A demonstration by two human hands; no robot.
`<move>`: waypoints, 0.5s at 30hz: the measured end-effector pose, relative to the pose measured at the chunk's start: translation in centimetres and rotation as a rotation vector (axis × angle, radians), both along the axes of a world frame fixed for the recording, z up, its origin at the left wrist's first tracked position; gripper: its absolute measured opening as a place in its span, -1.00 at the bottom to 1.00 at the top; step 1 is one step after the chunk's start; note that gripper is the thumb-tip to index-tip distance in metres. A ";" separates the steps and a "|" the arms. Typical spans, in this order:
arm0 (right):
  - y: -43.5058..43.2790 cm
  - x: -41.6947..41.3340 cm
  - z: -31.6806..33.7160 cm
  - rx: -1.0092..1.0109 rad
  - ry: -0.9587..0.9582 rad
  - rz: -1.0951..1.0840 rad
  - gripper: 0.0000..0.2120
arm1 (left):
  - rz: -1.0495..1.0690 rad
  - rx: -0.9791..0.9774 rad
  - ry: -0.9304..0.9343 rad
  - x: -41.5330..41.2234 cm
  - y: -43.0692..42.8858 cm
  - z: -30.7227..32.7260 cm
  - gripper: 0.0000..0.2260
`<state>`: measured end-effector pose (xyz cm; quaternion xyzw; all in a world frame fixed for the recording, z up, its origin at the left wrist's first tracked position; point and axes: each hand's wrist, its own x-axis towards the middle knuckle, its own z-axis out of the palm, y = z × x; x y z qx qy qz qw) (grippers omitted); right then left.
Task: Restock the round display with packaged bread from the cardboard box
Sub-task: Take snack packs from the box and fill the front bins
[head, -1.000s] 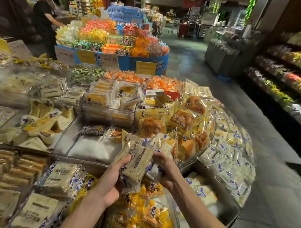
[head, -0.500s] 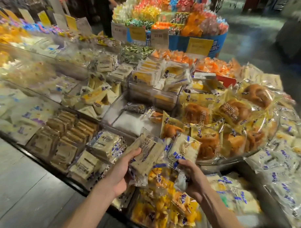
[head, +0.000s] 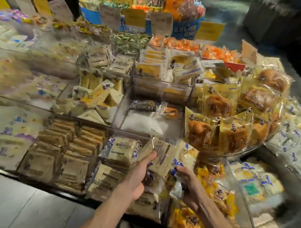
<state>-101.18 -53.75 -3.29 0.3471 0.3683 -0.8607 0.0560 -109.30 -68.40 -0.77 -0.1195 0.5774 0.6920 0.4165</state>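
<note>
My left hand [head: 138,178] grips a pale packaged bread [head: 162,157] in clear wrap, thumb on its front. Beside it, my right hand [head: 189,185] holds a second white bread pack [head: 185,159] with blue print by its lower end. Both packs hover over the front compartments of the round display [head: 244,153]. Just behind them a clear bin [head: 146,124] is almost bare, with only a dark pack [head: 143,106] and an orange bun pack [head: 169,112] at its back. No cardboard box is in view.
Brown bun packs [head: 214,131] fill the raised tray to the right. Stacked toast slices [head: 68,150] and square bread packs [head: 121,148] lie left of my hands, sandwich wedges [head: 99,98] behind. Price cards [head: 160,23] and a candy stand stand at the back. Grey floor [head: 23,205] lies lower left.
The view has swung left and down along the display. Both hands keep their packs and have shifted slightly left, over the square bread compartments.
</note>
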 end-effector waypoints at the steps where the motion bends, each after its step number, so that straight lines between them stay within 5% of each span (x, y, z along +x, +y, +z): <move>1: -1.0 -0.3 -0.1 -0.013 0.013 -0.029 -0.71 | -0.034 -0.008 0.004 -0.3 -0.4 0.0 -0.23; 5: -4.1 -0.9 -0.3 -0.052 0.034 -0.119 -0.49 | -0.133 -0.028 -0.037 -1.2 -1.5 0.3 -0.55; 10: -5.6 -0.8 0.0 -0.207 0.078 -0.215 -0.69 | -0.241 -0.101 0.091 -2.4 -1.5 -0.2 -0.57; 15: -5.5 -1.0 -0.7 -0.280 0.149 -0.334 -0.06 | -0.248 -0.044 0.135 -3.6 -1.4 1.0 -0.76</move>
